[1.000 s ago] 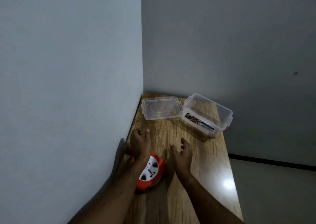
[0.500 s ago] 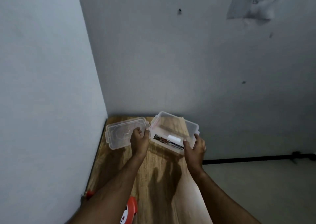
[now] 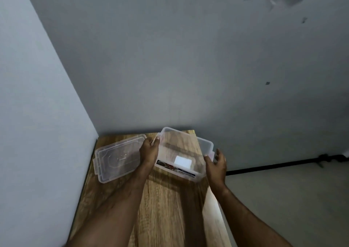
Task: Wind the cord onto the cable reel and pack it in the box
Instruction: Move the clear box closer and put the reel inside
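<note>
A clear plastic box (image 3: pixel 181 148) with a printed label on its near wall sits open at the far end of the wooden table (image 3: pixel 166 209). My left hand (image 3: pixel 149 153) grips the box's left end. My right hand (image 3: pixel 216 164) holds its right end, thumb on the rim and fingers spread behind. The box's clear lid (image 3: pixel 117 158) lies flat to the left of it, partly under my left hand. The red cable reel is out of view.
Grey walls close the table in on the left and at the back. The table's right edge drops to a grey floor (image 3: pixel 283 199) with a black strip (image 3: pixel 283 164) along the wall base.
The view rose away from the red reel, which dropped out of sight. Both hands left the reel, reached forward and took hold of the box's two ends.
</note>
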{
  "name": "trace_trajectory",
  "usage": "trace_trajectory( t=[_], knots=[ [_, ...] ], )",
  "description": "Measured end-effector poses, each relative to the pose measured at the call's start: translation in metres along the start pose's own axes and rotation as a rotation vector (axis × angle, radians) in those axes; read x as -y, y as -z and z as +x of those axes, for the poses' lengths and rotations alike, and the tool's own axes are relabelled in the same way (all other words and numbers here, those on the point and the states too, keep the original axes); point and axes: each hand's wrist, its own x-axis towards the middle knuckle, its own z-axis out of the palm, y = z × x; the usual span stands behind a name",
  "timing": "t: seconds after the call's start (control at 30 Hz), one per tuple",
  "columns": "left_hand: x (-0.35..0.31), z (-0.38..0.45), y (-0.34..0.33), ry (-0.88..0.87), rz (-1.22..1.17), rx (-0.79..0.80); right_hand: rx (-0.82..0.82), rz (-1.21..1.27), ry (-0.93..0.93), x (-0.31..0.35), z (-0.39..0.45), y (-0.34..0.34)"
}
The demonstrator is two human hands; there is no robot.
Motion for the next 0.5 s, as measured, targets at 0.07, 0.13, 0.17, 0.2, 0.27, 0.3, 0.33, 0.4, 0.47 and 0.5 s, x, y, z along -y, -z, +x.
trace_trajectory(
  t=[0.07,0.13,0.17,0.2,0.27,0.3,0.33,0.4,0.47,0.5],
  knots=[
    [0.003,0.012,-0.004,0.022,-0.023,0.031,0.032,0.048,-0.003,-0.002,0.006,-0.004],
    [0.006,0.021,-0.006,0.045,-0.055,0.062,0.056,0.070,-0.007,-0.005,0.011,-0.008],
    [0.008,0.024,-0.007,0.051,-0.070,0.084,0.062,0.073,-0.016,-0.006,0.013,-0.009],
    [0.012,0.028,-0.008,0.053,-0.076,0.101,0.064,0.074,-0.034,-0.008,0.015,-0.011],
    [0.014,0.031,-0.011,0.066,-0.091,0.120,0.068,0.088,-0.056,-0.010,0.019,-0.014],
    [0.014,0.032,-0.011,0.074,-0.104,0.123,0.075,0.096,-0.059,-0.011,0.021,-0.014],
    [0.013,0.032,-0.011,0.075,-0.113,0.123,0.084,0.102,-0.060,-0.011,0.023,-0.014],
    [0.012,0.031,-0.013,0.072,-0.123,0.134,0.105,0.108,-0.065,-0.012,0.027,-0.013],
    [0.010,0.025,-0.012,0.072,-0.131,0.143,0.113,0.115,-0.065,-0.010,0.030,-0.011],
    [0.010,0.022,-0.011,0.072,-0.138,0.139,0.114,0.120,-0.062,-0.009,0.030,-0.010]
  ],
)
